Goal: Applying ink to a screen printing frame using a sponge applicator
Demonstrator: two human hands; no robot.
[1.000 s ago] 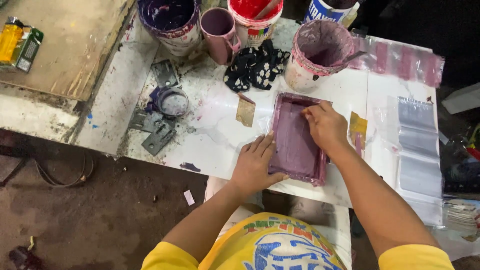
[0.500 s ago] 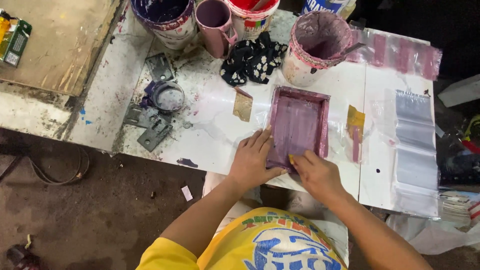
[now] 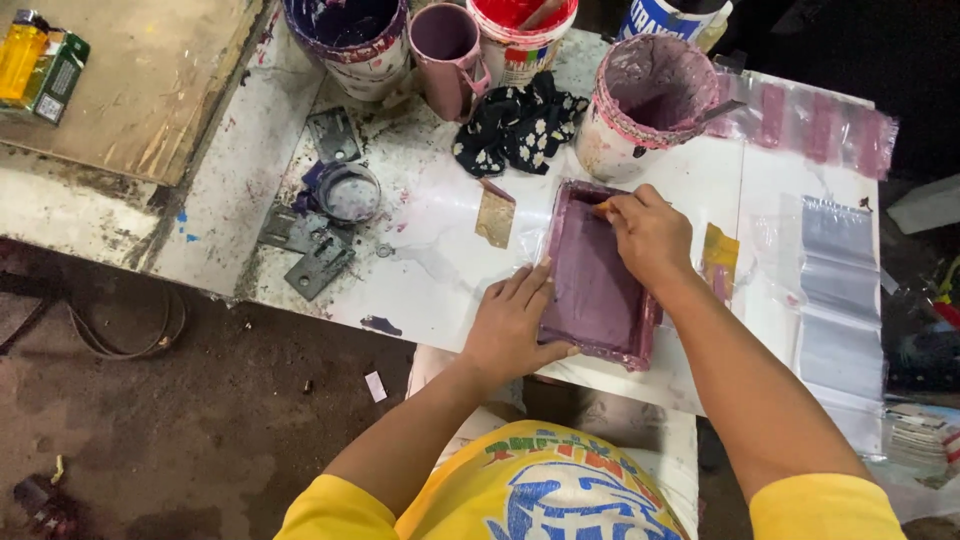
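A small purple-stained rectangular printing frame [image 3: 592, 280] lies on the white table [image 3: 420, 270] in front of me. My left hand [image 3: 515, 322] presses flat on the frame's near left edge, fingers spread. At the frame's far end my right hand [image 3: 648, 232] is closed on a small squeegee, of which only an orange tip shows by my fingers. A clear plastic sheet lies under the frame.
Behind the frame stand a purple-smeared bucket [image 3: 650, 100], a mauve mug [image 3: 447, 55], a red bucket [image 3: 520, 35] and a dark purple bucket [image 3: 350, 35]. A black flowered rag [image 3: 515, 125], a small jar [image 3: 345, 192], metal brackets [image 3: 312, 262] and printed plastic bags [image 3: 835, 300] lie around.
My right hand has moved from the frame's near edge up to its far end. The left hand stays on the near left edge.
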